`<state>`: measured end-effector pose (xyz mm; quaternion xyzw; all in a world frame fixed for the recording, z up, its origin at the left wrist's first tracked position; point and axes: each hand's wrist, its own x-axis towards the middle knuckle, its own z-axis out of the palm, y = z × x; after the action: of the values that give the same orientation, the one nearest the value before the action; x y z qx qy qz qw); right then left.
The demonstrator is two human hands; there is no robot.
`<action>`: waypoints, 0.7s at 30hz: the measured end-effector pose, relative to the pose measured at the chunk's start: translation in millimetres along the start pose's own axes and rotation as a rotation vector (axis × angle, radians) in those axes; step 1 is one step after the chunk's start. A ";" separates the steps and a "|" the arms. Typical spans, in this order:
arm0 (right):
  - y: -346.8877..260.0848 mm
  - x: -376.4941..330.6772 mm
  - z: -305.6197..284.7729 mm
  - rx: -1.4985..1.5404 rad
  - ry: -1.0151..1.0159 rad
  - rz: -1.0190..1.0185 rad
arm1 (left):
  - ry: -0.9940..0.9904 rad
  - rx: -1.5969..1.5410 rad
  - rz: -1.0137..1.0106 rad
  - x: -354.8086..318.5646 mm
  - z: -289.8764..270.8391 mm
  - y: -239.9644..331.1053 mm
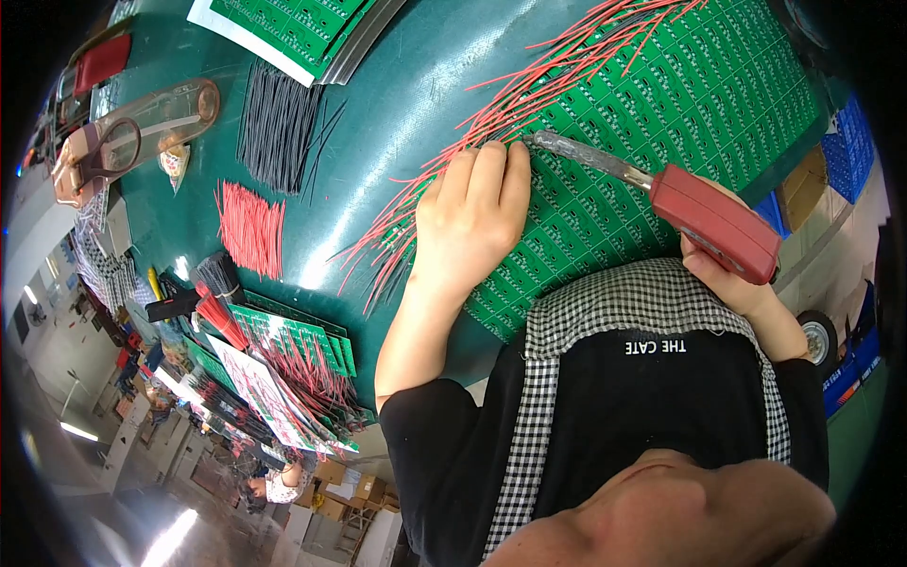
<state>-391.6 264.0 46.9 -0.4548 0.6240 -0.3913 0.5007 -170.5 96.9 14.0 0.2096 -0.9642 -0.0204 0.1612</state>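
Sitting well left of the left fingers is a clear, pinkish plastic container (175,118); nearer to them come a bundle of short, thin red wires (251,230) and, just beyond it, a bundle of thin black wires (274,128). The left hand (477,213) lies palm down, its fingers together; whether their tips pinch a wire I cannot tell. Under and beside those fingers runs a loose row of thin red and black insulated wires (557,94), along the edge of a broad green circuit-board panel (704,113) that spreads rightward from them. The wires should be light and springy, easily tangled, best pinched near one end; the panel is likely thin, stiff and rather brittle, better steadied flat at its rim. Just right of the left fingertips is the tip of a red plastic soldering iron with a dull grey metal barrel (713,222). The right hand (718,281) is wrapped around its handle, thumb below, other fingers mostly hidden. It probably feels moderately weighty and rigid; only the plastic grip suits holding, as the barrel may be hot.
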 end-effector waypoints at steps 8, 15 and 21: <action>-6.5 -2.7 0.5 0.237 0.010 0.182 | 0.002 0.018 0.003 -0.5 -1.2 0.0; 2.9 -8.8 -2.8 0.329 0.002 0.078 | -0.007 0.022 0.009 2.7 -2.6 1.3; 2.3 -8.6 -6.2 0.331 0.008 0.109 | 0.039 -0.047 -0.032 11.4 -1.2 6.9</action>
<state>-397.4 273.1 48.2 -0.3298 0.5768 -0.4629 0.5867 -182.6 98.6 19.3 0.2213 -0.9567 -0.0416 0.1845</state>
